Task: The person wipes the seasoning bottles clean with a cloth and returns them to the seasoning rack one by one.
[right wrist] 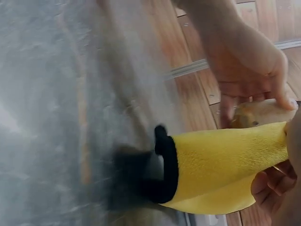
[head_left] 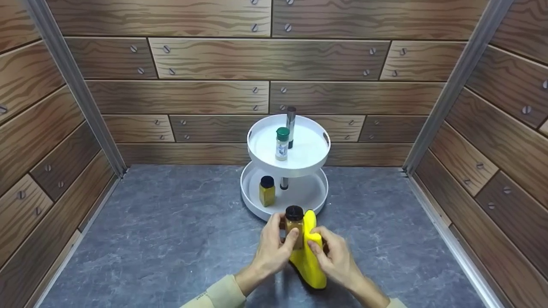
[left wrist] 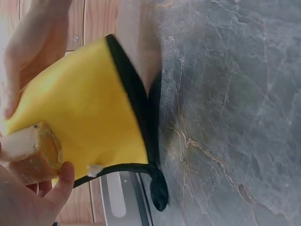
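My left hand [head_left: 273,250] grips a square-sided jar [head_left: 294,226] with a black lid and brownish-yellow contents, held upright above the table. Against the jar's right side hangs a yellow cloth [head_left: 311,263] with a black edge, pinched near its top by my right hand [head_left: 338,259]. In the left wrist view the jar's base [left wrist: 49,148] shows in front of the cloth [left wrist: 94,99], with some smudges on it. The right wrist view shows the cloth's black hem and corner loop [right wrist: 161,136] hanging down, partly blurred.
Just beyond my hands stands a white two-tier round stand. Its upper tray [head_left: 308,149] bears a green-capped shaker [head_left: 281,147] beside the metal post [head_left: 291,124]. On the lower tray [head_left: 306,194] is another black-lidded jar [head_left: 267,194]. Wood-patterned walls [head_left: 214,60] enclose the grey table [head_left: 171,231].
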Demonstrator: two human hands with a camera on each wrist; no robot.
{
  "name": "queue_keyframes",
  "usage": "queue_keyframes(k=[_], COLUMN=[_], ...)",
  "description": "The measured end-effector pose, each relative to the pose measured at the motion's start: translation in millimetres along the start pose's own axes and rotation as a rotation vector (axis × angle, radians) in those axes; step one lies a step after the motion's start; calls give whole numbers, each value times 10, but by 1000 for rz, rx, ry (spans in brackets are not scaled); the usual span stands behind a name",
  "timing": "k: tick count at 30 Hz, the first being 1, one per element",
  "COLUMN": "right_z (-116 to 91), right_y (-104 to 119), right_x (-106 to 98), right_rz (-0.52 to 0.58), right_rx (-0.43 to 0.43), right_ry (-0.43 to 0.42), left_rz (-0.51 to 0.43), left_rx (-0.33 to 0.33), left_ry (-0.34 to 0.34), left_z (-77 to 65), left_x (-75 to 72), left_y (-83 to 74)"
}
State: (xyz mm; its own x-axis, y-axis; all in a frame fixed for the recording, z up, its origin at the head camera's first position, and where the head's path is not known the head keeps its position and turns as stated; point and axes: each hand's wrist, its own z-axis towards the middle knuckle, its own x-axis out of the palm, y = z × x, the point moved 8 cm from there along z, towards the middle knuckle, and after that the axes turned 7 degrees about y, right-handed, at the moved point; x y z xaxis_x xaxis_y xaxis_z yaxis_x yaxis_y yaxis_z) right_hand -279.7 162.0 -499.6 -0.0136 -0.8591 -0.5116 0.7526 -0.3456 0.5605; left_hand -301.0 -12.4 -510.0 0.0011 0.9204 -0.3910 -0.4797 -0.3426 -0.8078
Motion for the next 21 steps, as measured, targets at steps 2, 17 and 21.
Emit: queue_keyframes(k=[2,17,21], right_z=[-48,13,106], right_y=[-9,96,160], right_x=[25,-22,-104], right_rz=[-25,-344,-416], right_rx=[5,-132,-191], right_ry=[22,-91,-140], left_rz=[-11,61,85], left_rx=[-15,41,69], left_ry=[-2,-36,-38], left_z=[9,-41,-80], left_x=[-4,18,38], left_y=[6,-53,-66])
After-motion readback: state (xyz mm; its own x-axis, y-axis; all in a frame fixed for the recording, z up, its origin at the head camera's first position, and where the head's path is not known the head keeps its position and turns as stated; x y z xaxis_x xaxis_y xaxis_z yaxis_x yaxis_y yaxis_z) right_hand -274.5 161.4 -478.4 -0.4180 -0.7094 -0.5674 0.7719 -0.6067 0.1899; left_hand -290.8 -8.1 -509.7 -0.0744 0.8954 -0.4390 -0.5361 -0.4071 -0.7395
